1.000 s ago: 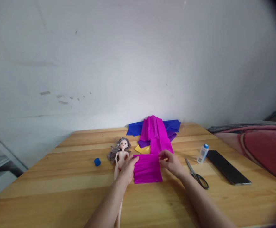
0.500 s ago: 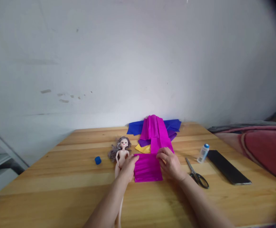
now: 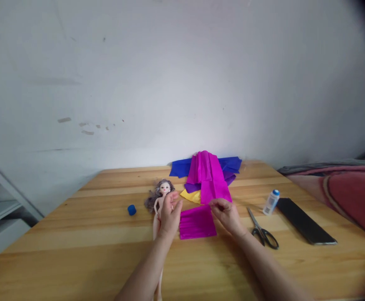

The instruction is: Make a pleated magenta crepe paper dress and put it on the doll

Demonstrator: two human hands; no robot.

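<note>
A small rectangle of magenta crepe paper (image 3: 197, 223), finely creased, lies on the wooden table between my hands. My left hand (image 3: 170, 215) is raised at its left edge, fingers apart and holding nothing. My right hand (image 3: 228, 215) has thumb and fingers pinched together at the sheet's upper right corner. Behind my left hand and forearm lies a doll (image 3: 165, 188) with long greyish wavy hair, its body partly hidden. Right of my right hand lie scissors (image 3: 260, 232) with black handles.
Folded magenta crepe paper (image 3: 212, 175) lies over blue (image 3: 181, 168), purple and yellow (image 3: 191, 196) pieces near the wall. A blue cap (image 3: 132, 210) sits left of the doll. A glue bottle (image 3: 271, 202) and a long black flat object (image 3: 306, 221) are at right.
My left hand has lifted off the small sheet's left edge and its fingers have opened. My right hand stays at the upper right corner, pinched. The view has shifted slightly.
</note>
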